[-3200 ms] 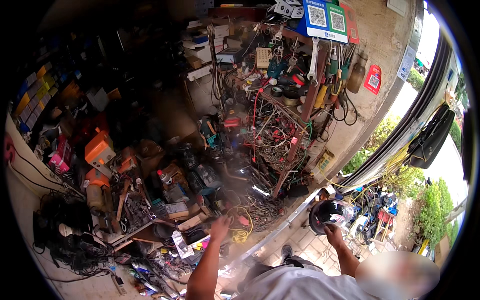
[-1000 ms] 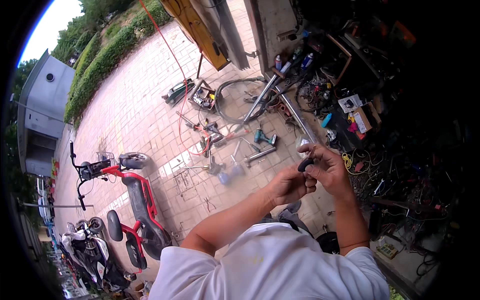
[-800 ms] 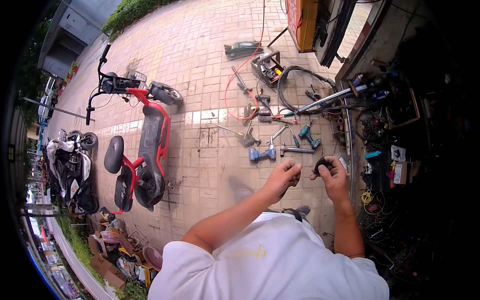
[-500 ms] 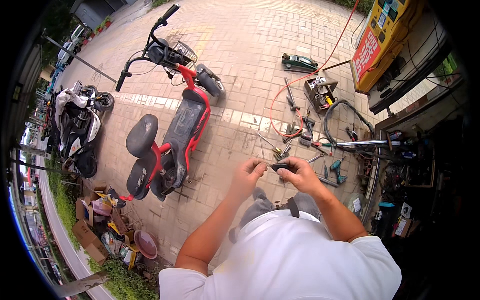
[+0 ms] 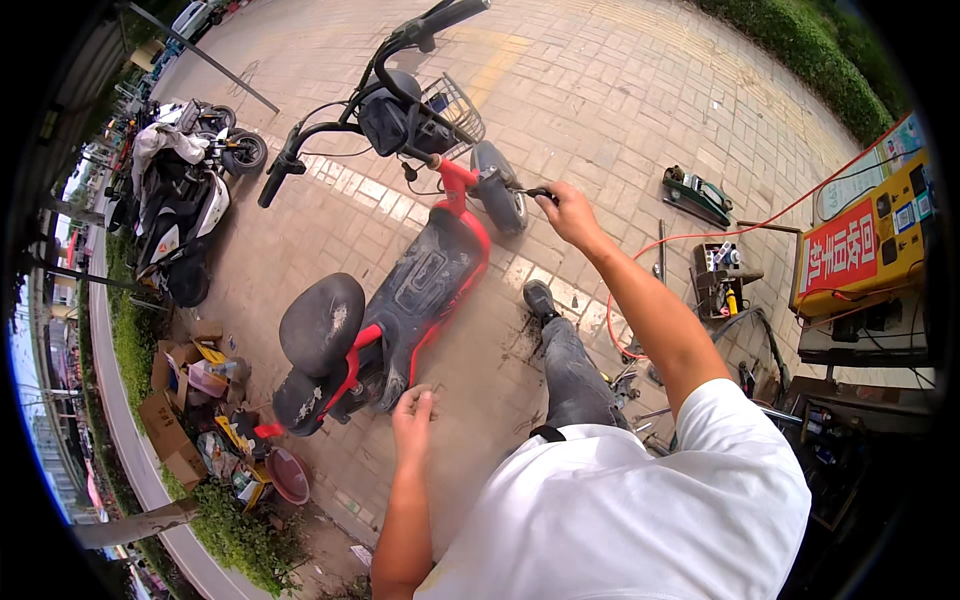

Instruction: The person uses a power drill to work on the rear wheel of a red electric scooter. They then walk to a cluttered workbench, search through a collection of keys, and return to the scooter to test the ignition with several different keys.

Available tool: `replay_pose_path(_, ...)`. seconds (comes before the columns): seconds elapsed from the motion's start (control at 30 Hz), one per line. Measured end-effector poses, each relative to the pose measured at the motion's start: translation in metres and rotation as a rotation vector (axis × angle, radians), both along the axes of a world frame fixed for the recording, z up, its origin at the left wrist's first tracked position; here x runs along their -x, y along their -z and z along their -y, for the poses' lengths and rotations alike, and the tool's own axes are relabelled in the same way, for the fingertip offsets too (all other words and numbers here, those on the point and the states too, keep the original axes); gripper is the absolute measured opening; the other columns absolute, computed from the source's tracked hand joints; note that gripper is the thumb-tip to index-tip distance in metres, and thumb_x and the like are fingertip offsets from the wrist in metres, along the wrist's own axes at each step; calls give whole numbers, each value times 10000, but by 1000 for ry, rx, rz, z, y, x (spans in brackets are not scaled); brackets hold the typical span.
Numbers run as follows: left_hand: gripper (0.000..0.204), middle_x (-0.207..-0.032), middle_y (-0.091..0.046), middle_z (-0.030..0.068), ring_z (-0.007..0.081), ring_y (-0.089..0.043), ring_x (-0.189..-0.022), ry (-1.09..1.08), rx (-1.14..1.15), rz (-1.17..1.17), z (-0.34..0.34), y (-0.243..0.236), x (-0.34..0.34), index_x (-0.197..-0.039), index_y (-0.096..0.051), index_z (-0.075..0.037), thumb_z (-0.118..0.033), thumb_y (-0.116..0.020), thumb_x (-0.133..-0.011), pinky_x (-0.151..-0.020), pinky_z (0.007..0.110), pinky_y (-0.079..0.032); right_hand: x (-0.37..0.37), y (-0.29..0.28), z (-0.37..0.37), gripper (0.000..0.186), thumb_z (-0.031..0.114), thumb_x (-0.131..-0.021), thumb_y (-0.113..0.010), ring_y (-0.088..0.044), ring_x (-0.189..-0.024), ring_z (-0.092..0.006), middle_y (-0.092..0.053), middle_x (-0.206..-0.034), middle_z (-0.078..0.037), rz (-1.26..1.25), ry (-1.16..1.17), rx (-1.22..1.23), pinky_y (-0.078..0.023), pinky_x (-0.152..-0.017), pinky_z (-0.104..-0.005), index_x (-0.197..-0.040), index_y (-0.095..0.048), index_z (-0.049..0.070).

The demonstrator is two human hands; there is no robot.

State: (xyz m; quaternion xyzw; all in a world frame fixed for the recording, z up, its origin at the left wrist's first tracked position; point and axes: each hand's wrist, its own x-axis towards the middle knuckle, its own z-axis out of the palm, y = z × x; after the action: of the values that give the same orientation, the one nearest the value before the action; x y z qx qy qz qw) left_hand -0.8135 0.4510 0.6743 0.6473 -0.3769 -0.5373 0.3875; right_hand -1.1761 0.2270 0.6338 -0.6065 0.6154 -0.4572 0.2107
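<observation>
My right hand (image 5: 570, 214) pinches a small black part (image 5: 541, 193) near the red seated scooter's (image 5: 430, 268) front wheel (image 5: 508, 200). Left hand (image 5: 412, 420) near scooter's rear, grip: can't tell. Brick paving (image 5: 620, 110) spreads past scooter's front to hedge (image 5: 800, 60) edge.

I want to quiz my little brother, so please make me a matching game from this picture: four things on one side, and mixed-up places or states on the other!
Things
1. right hand
2. red metal scooter with black padded seats
3. round pink plastic basin
4. dark green metal floor jack

Places and states
A. beside a pile with brown cardboard boxes
B. on the pale brick paving, in the picture's right half
C. holding a small black object near a front wheel
D. has a wire basket up front

Right pairs: 1-C, 2-D, 3-A, 4-B
</observation>
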Motion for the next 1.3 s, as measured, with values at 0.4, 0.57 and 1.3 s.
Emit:
replay_pose_path(0.4, 218, -857, -635, 40, 88, -549, -693, -279, -82, 105, 184, -41, 52, -1032, -602, -15, -199, -554, -926, -647, 236, -464, -28, 85, 287, 165, 129, -817, -614, -578, -853, -354, -610, -911, -145, -96, -184, -85, -468, -718, -416, -965, -632, 56)
replay_pose_path(0.57, 258, -882, -639, 43, 76, -546, -722, -341, -60, 103, 275, -53, 56, -1066, -600, -15, -227, -561, -924, -671, 224, -454, -28, 82, 309, 170, 152, -824, -609, -583, -835, -348, -607, -904, -122, -180, -313, -102, -471, -705, -419, -974, -632, 74)
replay_pose_path(1.3, 679, -1097, -612, 237, 320, -596, -1037, -17, 134, 551, 487, -12, 92, -1164, -489, 88, -366, -751, -732, -888, 364, -449, -33, 78, 355, 255, 271, -868, -580, -647, -720, -280, -645, -791, -137, -199, -619, -381, -486, -696, -382, -1007, -631, 62)
